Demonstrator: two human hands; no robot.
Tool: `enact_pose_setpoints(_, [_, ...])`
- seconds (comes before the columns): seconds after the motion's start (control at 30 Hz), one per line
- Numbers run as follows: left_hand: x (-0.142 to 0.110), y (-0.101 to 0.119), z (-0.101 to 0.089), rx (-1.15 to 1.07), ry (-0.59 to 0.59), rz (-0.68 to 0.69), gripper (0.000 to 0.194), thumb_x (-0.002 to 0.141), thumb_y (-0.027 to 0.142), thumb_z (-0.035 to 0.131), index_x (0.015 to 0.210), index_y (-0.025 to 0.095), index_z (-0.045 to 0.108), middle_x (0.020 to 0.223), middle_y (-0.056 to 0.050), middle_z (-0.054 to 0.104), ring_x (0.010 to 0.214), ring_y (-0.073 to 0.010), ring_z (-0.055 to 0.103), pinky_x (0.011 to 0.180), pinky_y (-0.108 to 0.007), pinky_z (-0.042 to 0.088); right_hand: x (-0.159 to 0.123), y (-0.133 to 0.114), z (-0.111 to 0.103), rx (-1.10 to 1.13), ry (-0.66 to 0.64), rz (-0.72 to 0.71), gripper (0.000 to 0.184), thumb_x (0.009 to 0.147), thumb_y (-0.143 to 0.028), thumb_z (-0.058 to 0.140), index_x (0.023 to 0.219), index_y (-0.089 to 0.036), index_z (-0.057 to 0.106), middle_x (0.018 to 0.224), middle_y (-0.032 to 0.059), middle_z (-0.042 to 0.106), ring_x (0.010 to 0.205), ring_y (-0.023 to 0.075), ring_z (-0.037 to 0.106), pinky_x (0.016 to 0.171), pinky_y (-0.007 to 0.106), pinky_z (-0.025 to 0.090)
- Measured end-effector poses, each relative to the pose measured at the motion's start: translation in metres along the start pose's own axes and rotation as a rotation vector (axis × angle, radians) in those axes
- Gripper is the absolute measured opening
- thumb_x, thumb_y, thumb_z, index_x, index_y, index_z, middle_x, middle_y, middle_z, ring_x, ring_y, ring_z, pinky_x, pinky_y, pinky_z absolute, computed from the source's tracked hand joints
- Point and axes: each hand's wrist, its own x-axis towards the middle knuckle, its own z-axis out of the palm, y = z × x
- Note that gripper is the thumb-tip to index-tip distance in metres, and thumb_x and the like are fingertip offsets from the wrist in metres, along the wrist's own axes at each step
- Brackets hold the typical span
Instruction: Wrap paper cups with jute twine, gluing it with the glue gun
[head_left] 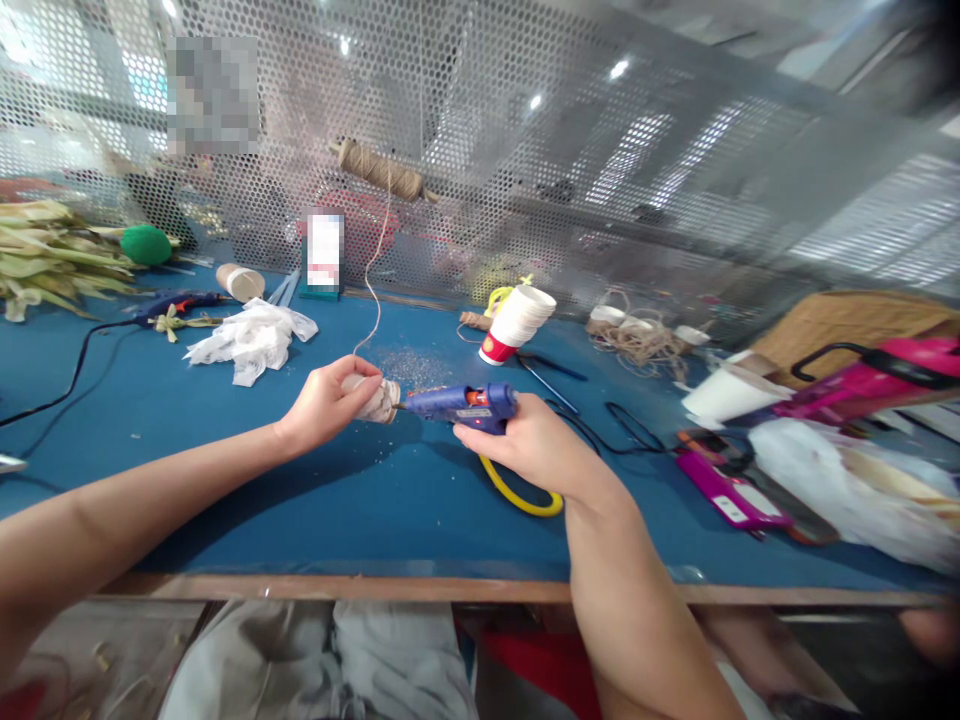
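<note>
My left hand (328,402) is closed round a small paper cup (377,400) wrapped in white lace, held on its side above the blue table (225,500). My right hand (523,443) grips a blue hot glue gun (465,404) whose nozzle touches the cup's rim end. A strand of jute twine (375,290) runs from the cup up to a twine spool (380,170) hanging on the perforated metal screen. A yellow cord (517,495) loops on the table under my right hand.
A stack of red-and-white paper cups (516,323) lies behind the gun. White lace scraps (251,340), a second glue gun (176,303), scissors, dried leaves (45,265) and a green ball (145,244) sit at left. Tangled twine (641,340), pink tools (862,385) and plastic bags crowd the right.
</note>
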Motion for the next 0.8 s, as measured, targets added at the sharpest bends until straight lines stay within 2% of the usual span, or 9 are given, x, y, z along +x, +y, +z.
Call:
enact_pose_setpoints(0.2, [-0.0026, -0.0004, 0.0010, 0.018, -0.014, 0.060, 0.026, 0.078, 0.037, 0.048, 0.082, 0.014, 0.059, 0.074, -0.004, 0.065, 0.065, -0.0126, 0.056, 0.060, -0.022, 0.043, 0.0009, 0.0041, -0.0009, -0.025, 0.037, -0.006, 0.016, 0.071, -0.031, 0.054, 0.066, -0.015, 0.057, 0.060, 0.0002, 0.056, 0.055, 0.0121, 0.046, 0.053, 0.024, 0.040])
enact_pose_setpoints(0.43, [-0.0054, 0.0003, 0.0008, 0.035, -0.030, 0.114, 0.026, 0.079, 0.036, 0.047, 0.084, 0.014, 0.059, 0.075, -0.004, 0.065, 0.064, -0.0118, 0.057, 0.058, -0.021, 0.043, 0.0032, 0.0056, -0.0011, -0.009, 0.075, -0.031, 0.020, 0.073, -0.029, 0.054, 0.082, -0.014, 0.064, 0.070, 0.0029, 0.063, 0.065, 0.0160, 0.053, 0.060, 0.027, 0.044])
enact_pose_setpoints(0.8, [-0.0068, -0.0010, 0.0006, 0.065, -0.044, 0.157, 0.025, 0.079, 0.034, 0.047, 0.088, 0.014, 0.059, 0.075, -0.004, 0.066, 0.063, -0.0115, 0.058, 0.057, -0.020, 0.044, 0.0062, 0.0058, 0.0005, 0.008, 0.084, -0.029, 0.020, 0.073, -0.028, 0.055, 0.084, -0.014, 0.065, 0.077, 0.0045, 0.066, 0.068, 0.0171, 0.057, 0.065, 0.029, 0.046])
